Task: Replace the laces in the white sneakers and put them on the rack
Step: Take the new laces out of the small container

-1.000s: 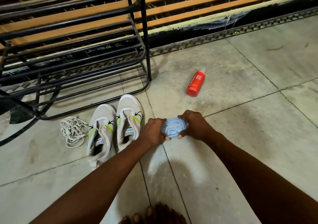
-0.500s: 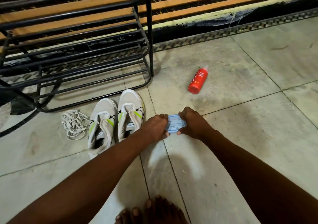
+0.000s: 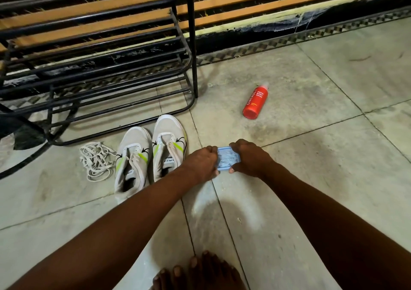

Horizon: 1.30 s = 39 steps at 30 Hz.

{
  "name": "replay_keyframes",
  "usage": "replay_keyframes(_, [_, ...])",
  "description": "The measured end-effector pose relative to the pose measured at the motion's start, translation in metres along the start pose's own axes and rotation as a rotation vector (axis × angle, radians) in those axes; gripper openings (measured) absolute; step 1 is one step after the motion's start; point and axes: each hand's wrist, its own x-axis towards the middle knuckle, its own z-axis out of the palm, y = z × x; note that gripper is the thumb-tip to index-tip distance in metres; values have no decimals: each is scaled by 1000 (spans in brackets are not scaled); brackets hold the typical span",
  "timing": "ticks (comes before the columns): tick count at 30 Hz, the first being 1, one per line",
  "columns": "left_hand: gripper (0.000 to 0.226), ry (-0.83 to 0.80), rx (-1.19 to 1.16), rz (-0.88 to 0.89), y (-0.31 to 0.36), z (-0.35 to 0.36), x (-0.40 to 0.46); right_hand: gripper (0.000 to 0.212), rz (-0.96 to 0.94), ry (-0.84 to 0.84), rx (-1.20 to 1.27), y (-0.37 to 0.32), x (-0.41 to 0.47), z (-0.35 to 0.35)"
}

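Two white sneakers with green stripes stand side by side on the floor, the left sneaker (image 3: 131, 160) and the right sneaker (image 3: 168, 144), both without laces. A heap of loose white laces (image 3: 96, 160) lies to their left. Just right of the shoes, a small clear blue packet (image 3: 227, 158) with white laces inside is held between both hands. My left hand (image 3: 203, 163) grips its left end and my right hand (image 3: 248, 157) grips its right end. The black metal shoe rack (image 3: 106, 67) stands behind the sneakers.
A red foam body wash bottle (image 3: 255, 101) lies on the tiled floor to the right of the rack. A slatted wall runs along the back. My bare toes (image 3: 198, 272) show at the bottom edge. A dark cloth (image 3: 24, 137) sits at the far left.
Both hands have stayed on the blue packet. They have closed in on it, so less of it shows than a second ago. The view has shifted slightly.
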Motion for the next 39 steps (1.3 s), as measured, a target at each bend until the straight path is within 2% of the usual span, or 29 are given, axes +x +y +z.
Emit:
replay_keyframes(3, [70, -8, 61, -13, 7, -2, 0, 84, 26, -41, -41, -2, -3, -1])
replay_keyframes(7, [61, -17, 91, -20, 14, -8, -1, 86, 39, -68, -93, -8, -3, -3])
replay_keyframes(14, [67, -3, 41, -35, 11, -1, -1, 87, 54, -39, -114, -7, -5, 4])
replay_keyframes(20, [69, -50, -157, -72, 4, -1, 14, 63, 19, 7, 57, -1, 4, 5])
replay_keyframes(22, [62, -28, -232, -104, 1, -1, 17, 62, 8, 59, 169, 0, 4, 6])
replay_keyframes(24, [57, 5, -307, -147, -6, -3, 18, 51, 35, 106, 326, -1, 4, 9])
replay_keyframes(27, [52, 134, -440, -174, -21, -11, 14, 25, 118, 207, 568, 0, 4, 11])
replay_keyframes(31, [63, 389, -890, -316, -44, -38, -4, 17, 169, 361, 889, -23, 4, -9])
replay_keyframes(35, [32, 650, -1300, -352, -59, -64, -29, 15, 115, 414, 1164, -72, 5, -34])
replay_keyframes(39, [16, 914, -1483, -419, -71, -86, -50, 13, 89, 467, 1276, -122, 20, -56])
